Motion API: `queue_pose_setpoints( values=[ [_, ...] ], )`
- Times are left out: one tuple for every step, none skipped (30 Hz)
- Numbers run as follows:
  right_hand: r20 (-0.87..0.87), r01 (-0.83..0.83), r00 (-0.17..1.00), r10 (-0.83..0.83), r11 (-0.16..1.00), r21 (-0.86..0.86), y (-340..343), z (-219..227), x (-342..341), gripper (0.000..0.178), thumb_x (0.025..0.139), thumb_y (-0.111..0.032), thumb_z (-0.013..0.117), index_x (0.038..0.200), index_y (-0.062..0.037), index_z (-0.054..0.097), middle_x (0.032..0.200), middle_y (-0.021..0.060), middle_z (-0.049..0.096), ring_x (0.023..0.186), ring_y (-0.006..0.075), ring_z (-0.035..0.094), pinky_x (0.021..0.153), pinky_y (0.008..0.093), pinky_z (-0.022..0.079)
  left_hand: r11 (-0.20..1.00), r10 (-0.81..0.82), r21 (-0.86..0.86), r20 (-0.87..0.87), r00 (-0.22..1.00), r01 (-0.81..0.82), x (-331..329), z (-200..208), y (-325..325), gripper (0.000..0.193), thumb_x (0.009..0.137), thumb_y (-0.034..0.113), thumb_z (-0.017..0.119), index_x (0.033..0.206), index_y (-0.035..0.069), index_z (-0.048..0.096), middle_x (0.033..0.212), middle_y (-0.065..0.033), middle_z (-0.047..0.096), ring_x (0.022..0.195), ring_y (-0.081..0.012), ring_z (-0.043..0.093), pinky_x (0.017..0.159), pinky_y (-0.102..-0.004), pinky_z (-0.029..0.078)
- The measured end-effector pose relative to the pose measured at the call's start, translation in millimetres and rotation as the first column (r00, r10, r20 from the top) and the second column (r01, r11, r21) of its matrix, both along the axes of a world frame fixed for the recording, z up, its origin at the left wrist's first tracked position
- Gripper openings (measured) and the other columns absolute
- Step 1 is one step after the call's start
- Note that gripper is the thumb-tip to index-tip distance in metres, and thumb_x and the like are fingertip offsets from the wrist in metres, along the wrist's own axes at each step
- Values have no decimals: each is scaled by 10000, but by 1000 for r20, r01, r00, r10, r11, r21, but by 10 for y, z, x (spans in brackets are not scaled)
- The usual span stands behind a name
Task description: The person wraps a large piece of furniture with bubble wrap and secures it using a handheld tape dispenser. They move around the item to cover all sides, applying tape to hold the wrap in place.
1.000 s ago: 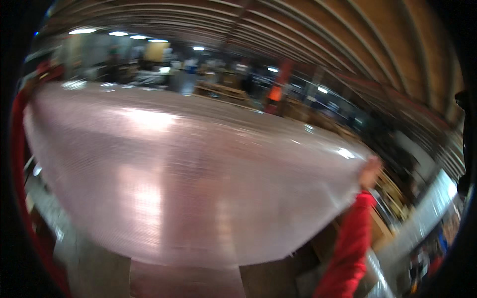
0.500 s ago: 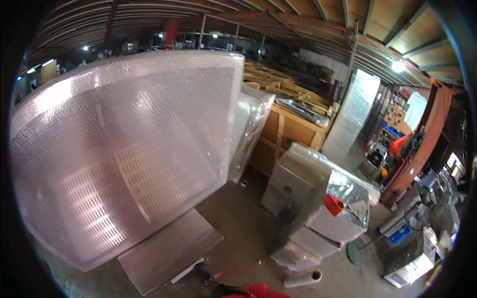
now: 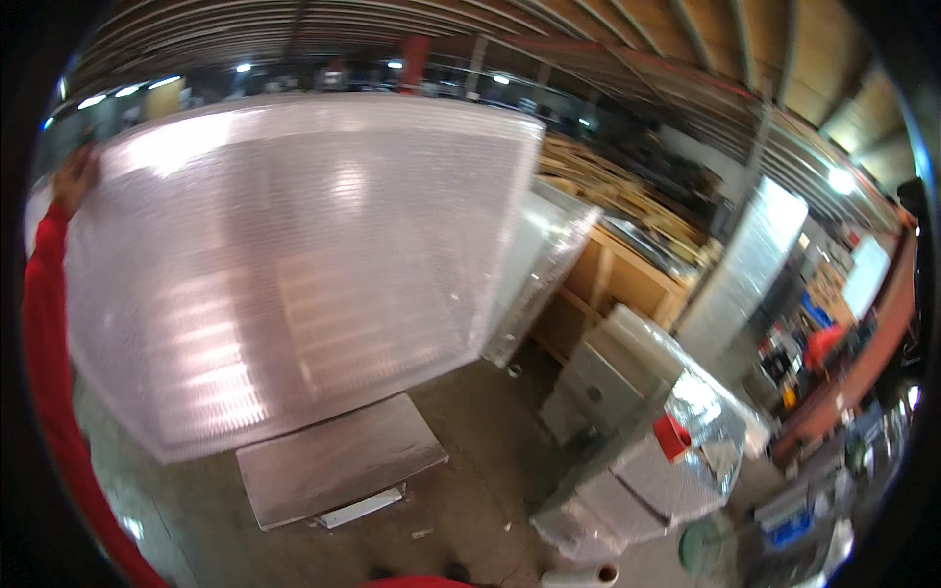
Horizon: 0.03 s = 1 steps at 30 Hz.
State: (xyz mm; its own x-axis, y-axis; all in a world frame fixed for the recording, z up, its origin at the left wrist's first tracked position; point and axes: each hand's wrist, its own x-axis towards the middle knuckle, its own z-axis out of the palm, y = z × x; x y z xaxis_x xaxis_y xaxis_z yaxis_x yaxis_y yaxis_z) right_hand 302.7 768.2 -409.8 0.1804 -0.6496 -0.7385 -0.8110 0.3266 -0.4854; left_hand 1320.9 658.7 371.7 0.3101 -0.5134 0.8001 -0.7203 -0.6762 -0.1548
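Note:
A large metal panel [image 3: 392, 225] wrapped in clear bubble wrap stands tall in front of me, filling the left and middle. Rows of slots show faintly through its wrapping. My left arm, in a red sleeve, reaches up along the left rim of the view. At the panel's upper left edge, my left hand [image 3: 76, 179] grips the wrapped border; its fingertips are blurred. My right hand does not show. Below the panel, a flat brown board [image 3: 343, 456] lies low, with a white strip [image 3: 363, 506] along its near side.
Wrapped metal units [image 3: 627, 470] stand right of centre, bearing a small red object [image 3: 671, 437]. A roll of wrap [image 3: 580, 576] lies on the floor nearby. Behind are a wooden crate [image 3: 613, 279], a tall wrapped panel [image 3: 742, 269] and a red steel column [image 3: 853, 343].
My left arm has come into view, its hand now at the panel's upper left edge. The view has turned left, so the scene sits further right.

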Motion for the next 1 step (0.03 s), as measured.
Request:
queue_pose_setpoints(
  values=[
    [0, 20, 1000, -20, 1000, -13, -101, -10, -64, 549, 963, -334, 594, 1386, 1, 497, 1396, 332, 482, 1323, 491, 459, 1115, 528, 361, 999, 2, 33, 5, 1000, -3, -166, -19, -168, 706, 1035, 661, 341, 1574, 210, 412, 1576, -133, 473, 1492, -385, 370, 1210, -455, 321]
  ],
)
